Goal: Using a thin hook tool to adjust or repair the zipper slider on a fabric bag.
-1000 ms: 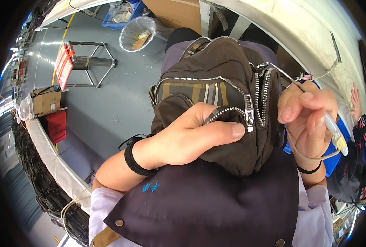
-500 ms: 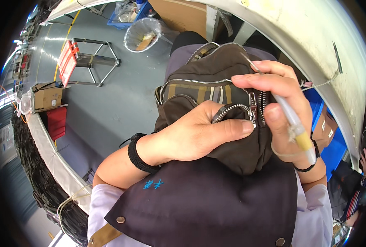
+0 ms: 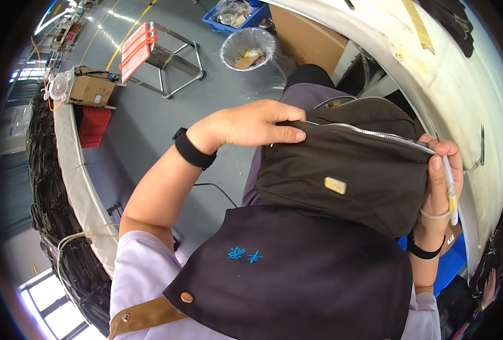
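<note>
A dark brown fabric bag (image 3: 297, 164) lies across my lap, its plain side with a small cream label (image 3: 335, 185) turned up toward me. A silver zipper (image 3: 376, 134) runs along its upper edge. At the bag's upper left corner, my left hand (image 3: 257, 123) pinches the fabric, thumb on the near side. My right hand (image 3: 441, 170) grips the right end beside the zipper's end. It also keeps a slim pointed tool (image 3: 448, 181) with a whitish handle and yellow band; the metal tip points up past the fingers.
A pale worktable (image 3: 461, 85) curves along the right, with dark items on it. On the floor ahead stand a lined waste bin (image 3: 246, 42), a blue crate (image 3: 229, 22) and a metal-framed stool (image 3: 175, 62). Dark bags hang at the left, near a cardboard box (image 3: 93, 88).
The bag has been turned, so its labelled side shows instead of the open zipped pockets. My left hand left the zipper pull for the upper left corner; my right hand moved to the right end.
</note>
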`<move>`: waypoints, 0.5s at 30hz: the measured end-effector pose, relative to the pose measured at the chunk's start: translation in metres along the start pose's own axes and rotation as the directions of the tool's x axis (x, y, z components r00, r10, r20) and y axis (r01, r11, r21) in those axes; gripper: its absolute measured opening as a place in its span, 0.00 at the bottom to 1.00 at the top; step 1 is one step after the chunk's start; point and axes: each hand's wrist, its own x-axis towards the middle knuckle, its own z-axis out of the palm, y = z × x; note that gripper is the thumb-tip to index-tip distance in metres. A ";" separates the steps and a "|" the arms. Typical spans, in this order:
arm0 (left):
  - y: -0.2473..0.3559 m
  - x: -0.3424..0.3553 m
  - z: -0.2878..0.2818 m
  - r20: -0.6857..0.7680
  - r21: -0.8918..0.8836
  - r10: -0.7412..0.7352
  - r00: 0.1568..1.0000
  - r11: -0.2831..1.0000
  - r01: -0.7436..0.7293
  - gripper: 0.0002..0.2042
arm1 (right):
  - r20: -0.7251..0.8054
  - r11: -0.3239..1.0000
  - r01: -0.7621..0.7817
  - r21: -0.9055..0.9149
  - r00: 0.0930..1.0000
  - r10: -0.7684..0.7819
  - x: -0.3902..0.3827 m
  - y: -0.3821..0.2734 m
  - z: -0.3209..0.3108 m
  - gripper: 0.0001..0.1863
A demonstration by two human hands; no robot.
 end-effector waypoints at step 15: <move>0.117 -0.004 0.004 -0.427 0.095 0.246 0.870 0.969 -0.227 0.17 | -0.158 0.970 -0.226 0.090 0.958 0.238 0.009 0.036 -0.056 0.10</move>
